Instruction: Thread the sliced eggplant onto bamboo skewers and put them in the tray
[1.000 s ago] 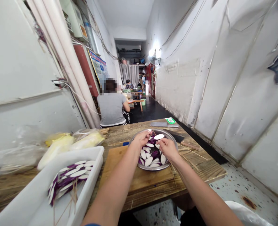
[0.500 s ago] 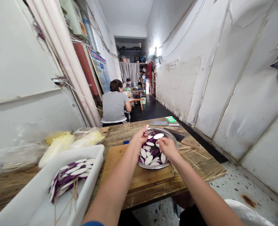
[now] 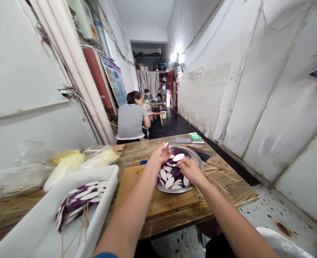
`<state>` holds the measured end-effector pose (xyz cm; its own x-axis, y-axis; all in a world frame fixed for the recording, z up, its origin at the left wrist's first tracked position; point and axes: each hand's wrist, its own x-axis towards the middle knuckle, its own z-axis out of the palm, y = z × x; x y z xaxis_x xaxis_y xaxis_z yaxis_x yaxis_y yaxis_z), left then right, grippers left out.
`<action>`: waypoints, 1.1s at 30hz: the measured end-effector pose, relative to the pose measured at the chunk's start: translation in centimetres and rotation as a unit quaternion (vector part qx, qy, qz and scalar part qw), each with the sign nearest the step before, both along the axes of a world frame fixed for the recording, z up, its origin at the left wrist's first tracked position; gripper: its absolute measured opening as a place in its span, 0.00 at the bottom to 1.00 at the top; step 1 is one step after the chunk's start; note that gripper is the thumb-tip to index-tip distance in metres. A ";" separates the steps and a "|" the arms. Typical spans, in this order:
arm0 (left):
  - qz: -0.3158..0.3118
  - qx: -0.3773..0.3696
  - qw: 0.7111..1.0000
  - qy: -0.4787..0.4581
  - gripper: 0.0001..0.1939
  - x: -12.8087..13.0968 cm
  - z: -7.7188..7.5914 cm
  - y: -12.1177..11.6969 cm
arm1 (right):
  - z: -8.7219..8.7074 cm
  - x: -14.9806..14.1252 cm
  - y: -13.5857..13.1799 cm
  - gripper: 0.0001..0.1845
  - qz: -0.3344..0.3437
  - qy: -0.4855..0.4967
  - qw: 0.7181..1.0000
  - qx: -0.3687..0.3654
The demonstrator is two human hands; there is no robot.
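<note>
A metal bowl (image 3: 199,162) full of purple-skinned, white-fleshed eggplant slices (image 3: 170,182) stands partly on a wooden cutting board (image 3: 137,186). Over the bowl's left rim, my left hand (image 3: 160,154) is closed on one eggplant slice (image 3: 165,145), seen nearly edge-on. A thin stick shows beside its fingers, but how it is held is hard to make out. My right hand (image 3: 189,167) pinches another eggplant slice (image 3: 178,157) above the bowl, its white face up. The two hands are close but apart.
A white tub (image 3: 108,197) on the left holds skewered eggplant slices (image 3: 82,197). Bagged cabbages (image 3: 101,159) lie behind it. Two cleavers (image 3: 184,140) and loose bamboo skewers (image 3: 219,182) lie around the bowl. A person in grey (image 3: 131,120) sits beyond the table.
My right hand has moved slightly left with its eggplant slice, nearer my left hand. My left hand has shifted a little left and its fingers have loosened somewhat. The seated person's head has turned slightly.
</note>
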<state>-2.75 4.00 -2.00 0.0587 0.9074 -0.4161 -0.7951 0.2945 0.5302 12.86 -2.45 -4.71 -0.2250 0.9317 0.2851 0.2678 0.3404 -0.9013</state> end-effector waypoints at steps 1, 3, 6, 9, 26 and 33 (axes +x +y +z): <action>-0.002 -0.008 1.000 0.006 0.06 -0.1 -0.1 0.0 | 0.0 0.0 0.0 0.12 0.000 -0.002 1.000 0.002; -0.003 -0.016 1.000 0.016 0.05 -0.2 -0.2 0.0 | -0.1 0.0 0.0 0.12 0.000 -0.003 1.000 0.005; 0.004 -0.013 1.000 0.013 0.04 -0.4 -0.4 0.1 | 0.0 0.0 -0.1 0.12 0.003 -0.006 1.000 0.006; 0.002 -0.010 1.000 -0.002 0.04 -0.5 -0.4 0.2 | 0.1 0.0 -0.1 0.12 0.006 -0.010 1.000 0.008; 0.007 -0.006 1.000 0.010 0.03 -0.5 -0.6 0.5 | 0.7 -0.1 -0.6 0.12 0.001 -0.012 1.000 -0.008; 0.028 0.003 0.999 0.026 0.02 -0.2 -0.4 0.3 | 0.7 0.0 -0.5 0.12 -0.002 -0.014 1.000 -0.001</action>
<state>-2.92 4.30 -2.37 -0.0137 0.9110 -0.4122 -0.7816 0.2474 0.5727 12.81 -2.92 -4.05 -0.2291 0.9332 0.2767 0.2945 0.3374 -0.8941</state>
